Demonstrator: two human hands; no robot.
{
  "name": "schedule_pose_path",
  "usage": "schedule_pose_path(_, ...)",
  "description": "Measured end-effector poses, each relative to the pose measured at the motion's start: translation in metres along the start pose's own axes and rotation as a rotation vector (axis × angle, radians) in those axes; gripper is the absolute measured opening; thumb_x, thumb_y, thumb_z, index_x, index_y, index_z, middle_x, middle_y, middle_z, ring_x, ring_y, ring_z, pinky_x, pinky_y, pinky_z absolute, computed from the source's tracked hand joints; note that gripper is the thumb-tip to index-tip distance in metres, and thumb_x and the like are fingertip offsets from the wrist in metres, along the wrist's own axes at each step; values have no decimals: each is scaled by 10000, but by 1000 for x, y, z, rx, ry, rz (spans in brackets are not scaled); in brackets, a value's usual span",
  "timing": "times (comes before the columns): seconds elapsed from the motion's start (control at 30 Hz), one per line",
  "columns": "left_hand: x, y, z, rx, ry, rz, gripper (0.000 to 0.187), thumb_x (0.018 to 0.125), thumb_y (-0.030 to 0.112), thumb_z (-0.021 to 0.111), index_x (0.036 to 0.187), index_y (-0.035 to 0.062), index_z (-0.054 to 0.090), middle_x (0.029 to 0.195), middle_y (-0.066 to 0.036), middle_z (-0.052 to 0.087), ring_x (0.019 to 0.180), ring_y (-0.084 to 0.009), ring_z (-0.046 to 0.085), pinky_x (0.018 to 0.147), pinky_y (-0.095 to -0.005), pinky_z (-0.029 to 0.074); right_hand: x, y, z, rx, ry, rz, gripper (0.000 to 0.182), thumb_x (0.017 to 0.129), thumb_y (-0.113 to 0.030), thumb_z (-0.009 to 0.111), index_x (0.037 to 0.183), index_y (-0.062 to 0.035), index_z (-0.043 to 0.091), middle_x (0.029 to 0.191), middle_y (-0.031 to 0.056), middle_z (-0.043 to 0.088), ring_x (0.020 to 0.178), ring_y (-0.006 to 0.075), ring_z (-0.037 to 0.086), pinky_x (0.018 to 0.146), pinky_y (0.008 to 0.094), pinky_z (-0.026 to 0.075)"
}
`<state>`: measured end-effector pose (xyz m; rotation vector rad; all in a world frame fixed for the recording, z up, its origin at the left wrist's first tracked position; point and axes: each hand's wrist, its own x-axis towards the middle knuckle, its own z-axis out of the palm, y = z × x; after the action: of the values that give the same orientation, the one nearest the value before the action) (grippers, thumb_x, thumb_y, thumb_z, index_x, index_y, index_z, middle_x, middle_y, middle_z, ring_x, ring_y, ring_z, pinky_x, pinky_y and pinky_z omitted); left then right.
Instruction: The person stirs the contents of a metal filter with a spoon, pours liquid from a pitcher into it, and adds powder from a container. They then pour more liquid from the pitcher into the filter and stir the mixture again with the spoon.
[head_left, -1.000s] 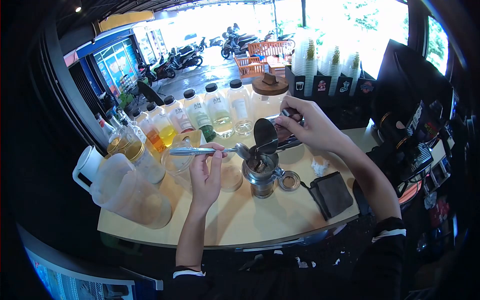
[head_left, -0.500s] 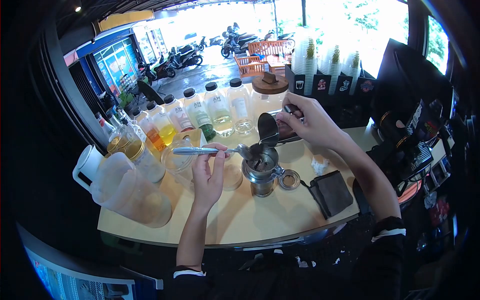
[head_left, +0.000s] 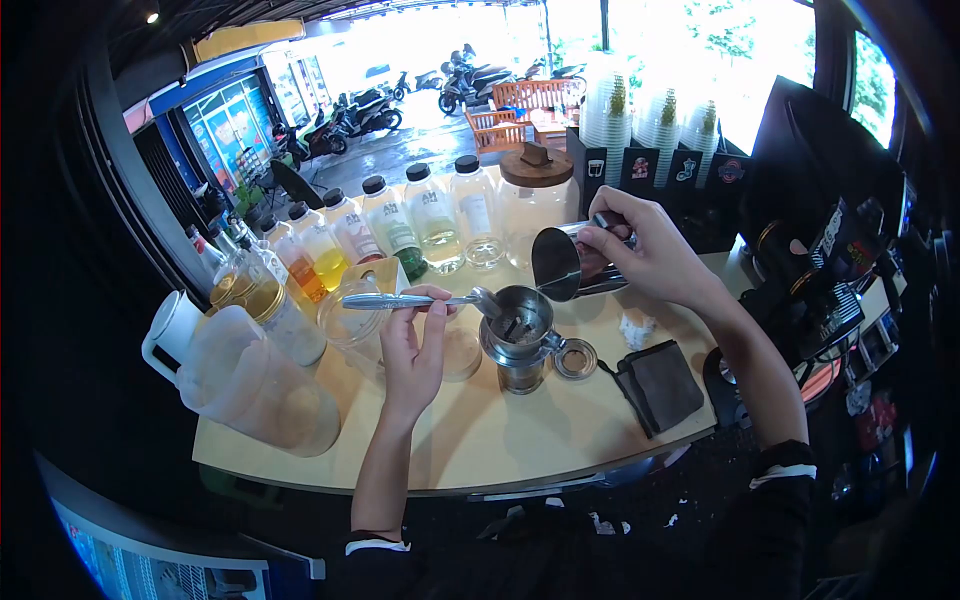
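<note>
A metal spoon (head_left: 384,301) is pinched in my left hand (head_left: 414,350), its bowl at the left rim of a metal pot (head_left: 519,350). Dark contents show inside the pot's open top. My right hand (head_left: 642,250) grips the handle of a shiny metal pitcher (head_left: 556,266). The pitcher is tilted, with its mouth towards the pot and its lip just right of and above the rim. What the pitcher contains cannot be made out. Close to the pot's right side lies a small round metal piece (head_left: 576,359) with a ring-shaped rim.
A folded dark cloth (head_left: 660,388) and crumpled white tissue (head_left: 637,331) lie at right. Several bottles (head_left: 435,220) and a wood-lidded jar (head_left: 538,205) line the back. A large plastic jug (head_left: 262,385) leans at left. Stacked cups (head_left: 606,130) stand at back right.
My right hand has drawn the pitcher a little to the right, and its lip is farther from the pot. The left hand and spoon stay nearly in place.
</note>
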<state>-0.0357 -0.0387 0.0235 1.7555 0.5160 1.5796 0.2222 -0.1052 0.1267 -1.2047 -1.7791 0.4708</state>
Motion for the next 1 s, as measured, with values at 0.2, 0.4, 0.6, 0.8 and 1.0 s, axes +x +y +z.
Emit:
schedule_pose_path(0.2, -1, 3, 2, 70, -9, 15, 130, 946, 62, 523, 993, -35, 596, 948, -80, 621, 870, -126, 605, 802, -270, 481, 0, 8, 8, -1, 10, -96, 191, 904, -95, 614, 863, 32, 477, 620, 54, 507, 633, 56, 552, 547, 250, 430)
schedule_pose_path(0.4, -1, 1, 3, 81, -17, 13, 133, 947, 66, 522, 996, -33, 596, 937, -77, 624, 868, -123, 606, 797, -263, 478, 2, 4, 8, -55, -57, -80, 215, 915, -131, 609, 858, 31, 479, 649, 73, 558, 671, 78, 601, 578, 254, 465)
schedule_pose_path(0.6, 0, 2, 4, 99, -17, 43, 134, 950, 70, 519, 1003, -30, 591, 925, -77, 624, 857, -122, 599, 784, -264, 470, -3, -3, 7, -13, -67, -87, 212, 925, -133, 599, 861, 29, 478, 680, 66, 568, 703, 71, 612, 592, 245, 483)
schedule_pose_path(0.8, 1, 0, 7, 100, 12, 39, 133, 942, 80, 534, 977, -32, 598, 897, -80, 628, 846, -128, 598, 779, -265, 466, -6, 20, 1, 61, 14, 12, 137, 948, -75, 555, 872, -6, 464, 767, 1, 558, 724, 39, 590, 639, 210, 502)
schedule_pose_path(1.0, 0, 1, 12, 209, 15, 85, 121, 923, 93, 566, 952, -17, 607, 838, -89, 636, 819, -153, 614, 768, -282, 465, -13, 94, 11, 304, 257, 58, 156, 956, -87, 555, 830, -22, 491, 714, -44, 536, 626, -1, 486, 561, 189, 434)
